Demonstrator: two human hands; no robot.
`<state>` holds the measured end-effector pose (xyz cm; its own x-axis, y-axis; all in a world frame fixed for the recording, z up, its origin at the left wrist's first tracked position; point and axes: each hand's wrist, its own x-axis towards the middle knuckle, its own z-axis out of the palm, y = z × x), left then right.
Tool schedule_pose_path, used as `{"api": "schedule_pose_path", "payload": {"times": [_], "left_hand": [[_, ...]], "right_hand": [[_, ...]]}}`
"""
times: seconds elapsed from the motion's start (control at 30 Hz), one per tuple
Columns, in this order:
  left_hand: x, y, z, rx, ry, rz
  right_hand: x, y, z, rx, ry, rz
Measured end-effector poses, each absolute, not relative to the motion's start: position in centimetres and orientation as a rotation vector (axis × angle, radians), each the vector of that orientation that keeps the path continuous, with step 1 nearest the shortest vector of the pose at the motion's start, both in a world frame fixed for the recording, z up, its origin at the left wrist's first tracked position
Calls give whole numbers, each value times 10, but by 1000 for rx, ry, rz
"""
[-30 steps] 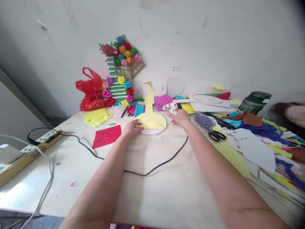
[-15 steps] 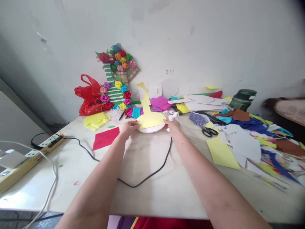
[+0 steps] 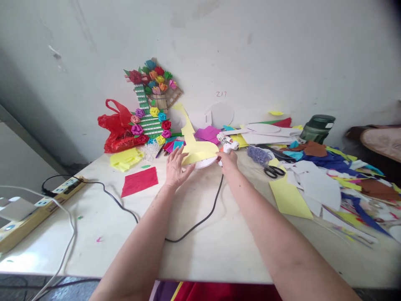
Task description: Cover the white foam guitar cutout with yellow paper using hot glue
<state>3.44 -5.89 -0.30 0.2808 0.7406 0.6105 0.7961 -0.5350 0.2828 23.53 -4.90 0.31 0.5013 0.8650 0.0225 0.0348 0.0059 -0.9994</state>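
A yellow paper cutout (image 3: 200, 151) with a long upright neck and a rounded base lies over a white round piece (image 3: 205, 163), whose lower rim shows below it. My left hand (image 3: 177, 168) is at the cutout's left edge, fingers spread; whether the fingertips touch the paper is unclear. In my right hand (image 3: 229, 162) is a white hot glue gun (image 3: 230, 144), partly hidden by the fingers. The fingertips of this hand meet the cutout's right edge. A black cord (image 3: 196, 232) runs down from the glue gun across the table.
Left stand a power strip (image 3: 40, 205), red paper (image 3: 139, 182) and a red plastic bag (image 3: 117, 129). Paper-flower decoration (image 3: 150, 113) leans on the wall. Right are purple yarn (image 3: 259, 154), black scissors (image 3: 274, 172), yellow paper (image 3: 290, 198), paper scraps (image 3: 322, 184) and a green bottle (image 3: 317, 129).
My left hand has let go of the cutout's left edge and spread its fingers. The cutout's neck has tipped left. The glue gun has turned slightly in my right hand.
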Motion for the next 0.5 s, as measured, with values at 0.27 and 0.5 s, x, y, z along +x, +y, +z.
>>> {"api": "schedule_pose_path", "payload": {"times": [0.27, 0.5], "left_hand": [[46, -62, -8, -2368, -1035, -1090], [29, -36, -21, -2298, -1012, -1429]], "right_hand": [[233, -46, 5, -1170, -575, 793], [227, -53, 21, -1080, -543, 847]]}}
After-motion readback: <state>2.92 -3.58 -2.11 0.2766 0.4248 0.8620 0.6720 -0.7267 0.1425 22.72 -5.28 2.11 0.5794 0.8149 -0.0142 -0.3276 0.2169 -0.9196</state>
